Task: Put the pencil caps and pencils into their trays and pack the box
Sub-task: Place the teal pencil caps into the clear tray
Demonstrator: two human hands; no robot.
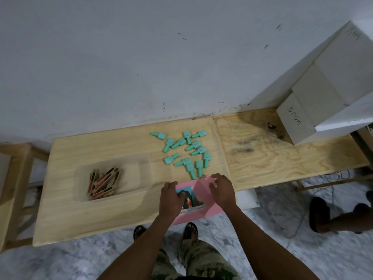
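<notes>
- Head view: my left hand (pixel 171 199) grips the left side of the pink box (pixel 207 207), fingers curled over its edge, thumb on the picture label.
- My right hand (pixel 222 190) holds the box's far right corner, fingers curled onto the pink flap.
- Box lies flat at the near edge of the wooden table (pixel 80 219).
- Teal caps (pixel 187 152) scattered loose just beyond the box.
- Pencils (pixel 103 182) piled in the clear tray (pixel 141 178), left of the box.
- White cartons (pixel 314 93) stacked far right.
</notes>
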